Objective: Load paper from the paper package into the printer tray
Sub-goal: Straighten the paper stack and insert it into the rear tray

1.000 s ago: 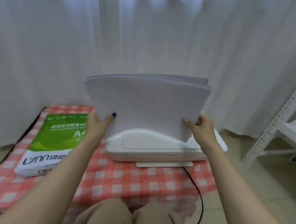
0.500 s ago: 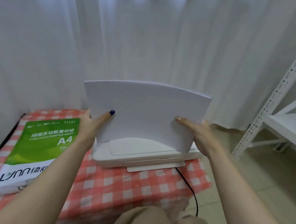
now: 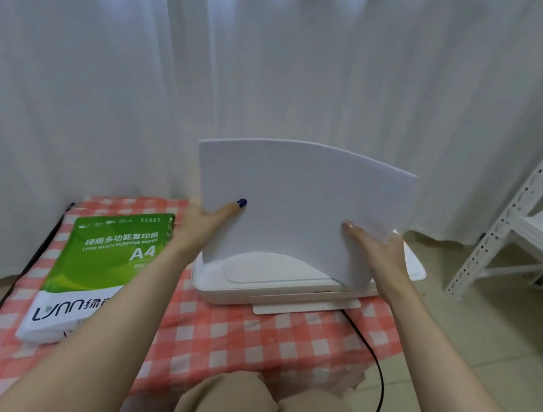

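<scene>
Draped white curtains [image 3: 107, 80] are backing the bench [image 3: 246, 337], where the left hand [image 3: 205, 223] and right hand [image 3: 373, 248] are gripping the paper stack [image 3: 298, 199] upright over the printer [image 3: 273, 284], apparently squaring it for insertion.

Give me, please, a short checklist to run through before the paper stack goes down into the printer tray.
1. Grip: left hand and right hand hold the paper stack at its lower sides: ok.
2. Stack's top edge even: ok.
3. Stack upright over the printer: ok.
4. Open tray slot, hidden behind the stack: cannot tell.
5. Path: paper package lies clear, left of the printer: ok.
</scene>
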`<state>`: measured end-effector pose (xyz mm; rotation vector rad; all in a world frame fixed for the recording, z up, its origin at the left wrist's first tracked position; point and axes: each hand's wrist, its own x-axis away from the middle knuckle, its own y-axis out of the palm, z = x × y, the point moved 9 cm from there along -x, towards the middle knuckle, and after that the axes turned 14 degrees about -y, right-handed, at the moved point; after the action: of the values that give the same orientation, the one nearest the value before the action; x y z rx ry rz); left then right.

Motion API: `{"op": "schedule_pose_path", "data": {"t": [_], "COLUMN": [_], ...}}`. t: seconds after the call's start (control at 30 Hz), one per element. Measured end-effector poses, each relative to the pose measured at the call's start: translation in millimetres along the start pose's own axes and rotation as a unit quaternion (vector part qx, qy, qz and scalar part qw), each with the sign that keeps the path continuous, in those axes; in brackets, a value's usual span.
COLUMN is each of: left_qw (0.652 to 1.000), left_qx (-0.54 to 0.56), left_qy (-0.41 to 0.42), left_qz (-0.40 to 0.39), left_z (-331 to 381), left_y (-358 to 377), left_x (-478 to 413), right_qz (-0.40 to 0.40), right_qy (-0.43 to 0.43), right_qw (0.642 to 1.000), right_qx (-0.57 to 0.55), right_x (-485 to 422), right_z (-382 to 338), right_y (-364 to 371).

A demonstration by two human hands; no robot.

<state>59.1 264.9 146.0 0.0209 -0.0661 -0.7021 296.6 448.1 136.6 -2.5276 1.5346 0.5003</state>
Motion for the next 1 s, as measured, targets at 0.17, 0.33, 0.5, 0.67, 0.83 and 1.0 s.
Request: {"op": "schedule_pose_path", "data": {"t": [0.17,0.33,0.5,0.67,0.83,1.0], "left_qw": [0.998,0.993,0.989,0.995,0.996,0.99], "left_qx": [0.055,0.102,0.126,0.079,0.075,0.099], "left_qy": [0.013,-0.045,-0.072,-0.053,-0.045,-0.083], "left_qz": [0.04,-0.024,-0.029,0.031,0.016,0.056], "left_z": [15.1,-7.2,-31.0,-20.3,-11.3,-42.6], "left_y": [-14.2,-19.2,-10.0,-15.0,-17.1,-10.9], "left_x": [-2.0,-5.8,-5.4,-6.8,-8.9,-3.3], "right_qz": [0.017,-0.011,0.001,0.018,0.011,-0.019], "right_qy": [-0.032,-0.02,0.007,0.006,0.013,0.051], "right_qw": [0.999,1.0,1.0,1.0,0.999,0.998], "right_qx": [-0.017,-0.012,-0.025,-0.021,-0.032,-0.014], "right_x": [-10.2,-1.2,8.3,4.9,-2.5,16.4], "right_z": [-22.1,-13.0,3.4,0.0,-3.4,26.2], "right_y": [14.6,23.9,17.9,21.3,13.4,12.3]}}
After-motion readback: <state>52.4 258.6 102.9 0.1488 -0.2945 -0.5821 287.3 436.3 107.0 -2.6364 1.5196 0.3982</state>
